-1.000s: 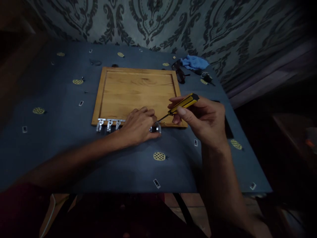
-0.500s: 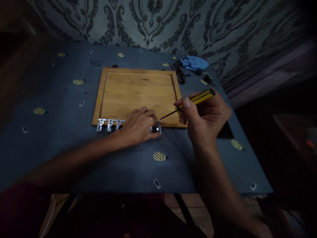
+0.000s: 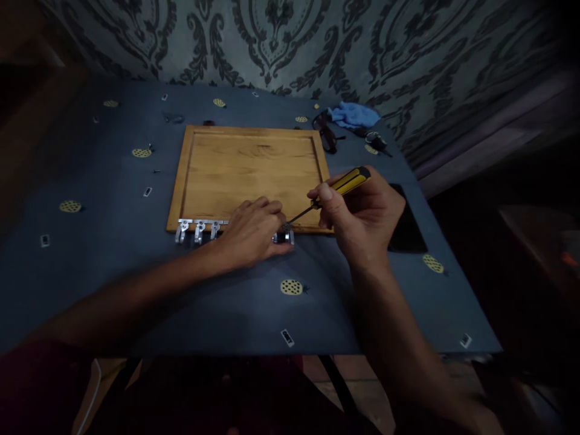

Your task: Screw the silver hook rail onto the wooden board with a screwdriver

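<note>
A framed wooden board (image 3: pixel 254 166) lies flat on the table. Along its near edge runs a metal hook rail (image 3: pixel 200 228) with several silver hooks. My left hand (image 3: pixel 252 232) is closed over the right half of the rail, fingers on top and thumb at the front, hiding its middle. In my right hand (image 3: pixel 365 220) is a yellow and black screwdriver (image 3: pixel 342 185), pinched by the handle. Its thin shaft slants down left, with the tip at the rail's right end beside my left fingertips. Whether a screw sits under the tip is too small to tell.
A dark phone (image 3: pixel 408 226) lies right of my right hand. Behind the board's right corner are sunglasses (image 3: pixel 328 136), a blue cloth (image 3: pixel 354 114) and keys (image 3: pixel 377 142). Small screws (image 3: pixel 156 171) lie left of the board. A patterned wall (image 3: pixel 272 48) stands behind the table.
My right hand has moved left and slightly down with the screwdriver, bringing its tip to the rail's right end. More of the phone shows. My left hand stays on the rail.
</note>
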Action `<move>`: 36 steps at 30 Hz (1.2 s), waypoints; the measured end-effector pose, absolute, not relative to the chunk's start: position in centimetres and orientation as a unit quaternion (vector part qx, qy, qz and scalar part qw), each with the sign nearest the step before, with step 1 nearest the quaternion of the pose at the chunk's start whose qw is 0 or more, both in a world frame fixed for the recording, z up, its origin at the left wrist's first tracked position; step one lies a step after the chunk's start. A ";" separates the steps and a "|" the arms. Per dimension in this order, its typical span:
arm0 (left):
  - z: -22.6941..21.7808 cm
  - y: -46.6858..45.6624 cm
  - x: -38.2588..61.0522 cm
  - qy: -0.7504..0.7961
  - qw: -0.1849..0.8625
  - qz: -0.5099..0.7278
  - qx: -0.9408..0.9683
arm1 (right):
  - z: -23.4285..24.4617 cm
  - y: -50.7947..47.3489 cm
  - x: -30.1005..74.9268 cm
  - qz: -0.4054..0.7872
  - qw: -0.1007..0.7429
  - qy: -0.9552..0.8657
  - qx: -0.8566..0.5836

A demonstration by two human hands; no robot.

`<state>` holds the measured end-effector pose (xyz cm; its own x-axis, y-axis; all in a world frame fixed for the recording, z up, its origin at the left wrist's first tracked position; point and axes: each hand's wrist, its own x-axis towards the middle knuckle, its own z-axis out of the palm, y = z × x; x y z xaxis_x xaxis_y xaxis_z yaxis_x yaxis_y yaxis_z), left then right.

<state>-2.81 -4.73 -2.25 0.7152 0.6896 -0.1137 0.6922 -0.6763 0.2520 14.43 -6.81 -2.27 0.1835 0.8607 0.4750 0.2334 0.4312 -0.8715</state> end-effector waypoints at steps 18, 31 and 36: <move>-2.5 -4.7 -2.9 0.373 0.138 0.011 0.918 | -1.1 -7.4 15.1 0.303 0.572 -0.615 -0.451; -2.4 -4.6 -2.9 0.371 0.144 0.008 0.917 | -1.0 -7.4 15.6 0.331 0.541 -0.627 -0.453; -2.7 -4.6 -2.9 0.368 0.136 0.012 0.920 | -1.5 -7.2 14.8 0.308 0.582 -0.597 -0.457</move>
<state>-2.87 -4.59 -2.66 0.7283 0.6809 -0.0772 0.6741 -0.6917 0.2592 14.76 -7.24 -1.51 0.0958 0.9053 0.4138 0.1871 0.3919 -0.9008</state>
